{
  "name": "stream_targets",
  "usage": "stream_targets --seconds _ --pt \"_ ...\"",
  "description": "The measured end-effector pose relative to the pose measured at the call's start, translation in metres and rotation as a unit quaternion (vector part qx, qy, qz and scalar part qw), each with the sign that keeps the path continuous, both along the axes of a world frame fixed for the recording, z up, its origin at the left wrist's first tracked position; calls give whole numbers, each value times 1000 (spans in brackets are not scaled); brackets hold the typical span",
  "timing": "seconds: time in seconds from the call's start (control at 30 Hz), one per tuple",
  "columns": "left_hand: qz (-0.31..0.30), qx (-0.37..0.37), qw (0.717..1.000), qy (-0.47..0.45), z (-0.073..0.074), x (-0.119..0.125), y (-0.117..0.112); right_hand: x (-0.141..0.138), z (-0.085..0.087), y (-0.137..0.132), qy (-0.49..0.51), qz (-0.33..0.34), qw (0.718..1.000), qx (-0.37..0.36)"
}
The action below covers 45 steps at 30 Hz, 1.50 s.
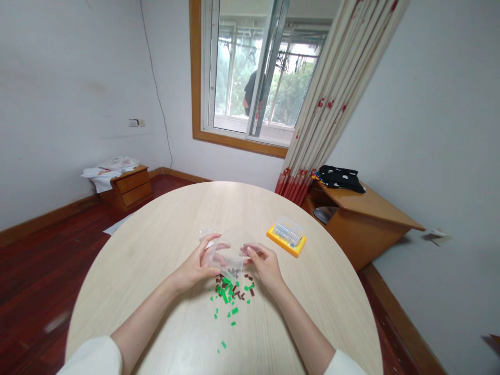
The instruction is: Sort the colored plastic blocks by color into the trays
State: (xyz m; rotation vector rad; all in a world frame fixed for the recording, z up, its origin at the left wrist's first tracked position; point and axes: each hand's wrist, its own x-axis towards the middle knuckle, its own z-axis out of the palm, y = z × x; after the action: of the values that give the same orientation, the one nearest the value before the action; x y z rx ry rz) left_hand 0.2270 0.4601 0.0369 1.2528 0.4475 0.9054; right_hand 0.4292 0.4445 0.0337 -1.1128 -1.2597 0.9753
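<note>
Clear plastic sits between both your hands: you hold a small bag (pixel 230 255) just above the round wooden surface (pixel 164 245). Your left hand (pixel 197 268) has its grip closed on the bag's left edge, thumb and fingers curled round it. Your right hand (pixel 265 264) pinches the right edge, its grip likewise closed on the plastic. A few dark pieces sit low inside the bag. Directly beneath, on the surface, lies a loose scatter of green and brown bricks (pixel 232 294). A yellow-based box (pixel 287 237) with a clear lid rests near your right hand, not touching it.
</note>
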Motion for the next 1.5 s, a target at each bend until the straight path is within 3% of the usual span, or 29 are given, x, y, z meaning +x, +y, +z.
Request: stream_targets --seconds 0.2,0.33,0.5,0.67,0.8,0.97,1.1,1.17,1.37,1.43,1.5 --pt "83 6 994 76 -1 6 2 18 5 34 -106 -58 992 37" --pt "166 44 978 115 -1 6 5 35 -2 64 -147 -77 985 48" --pt "297 119 931 175 -2 -1 12 41 -19 90 -205 -83 974 44" --pt "375 147 887 226 -7 -7 20 40 -23 85 -274 -71 958 40" --pt "378 148 882 237 -8 -8 22 55 -7 66 -330 -99 938 48" --pt "371 164 880 246 -11 -6 22 100 25 54 -388 -193 900 51" --pt "372 176 878 246 -11 -6 20 127 31 59 -530 -231 815 -36" --pt "376 177 877 243 -10 -6 19 131 28 63 -567 -221 788 -89" --pt "392 163 878 220 -5 -5 16 130 30 64 -574 -239 776 -105" --pt "388 158 885 203 -2 -4 14 125 40 57 -539 -280 791 -75" --pt "367 138 902 179 2 -1 11 114 50 42 -469 -306 828 -20"
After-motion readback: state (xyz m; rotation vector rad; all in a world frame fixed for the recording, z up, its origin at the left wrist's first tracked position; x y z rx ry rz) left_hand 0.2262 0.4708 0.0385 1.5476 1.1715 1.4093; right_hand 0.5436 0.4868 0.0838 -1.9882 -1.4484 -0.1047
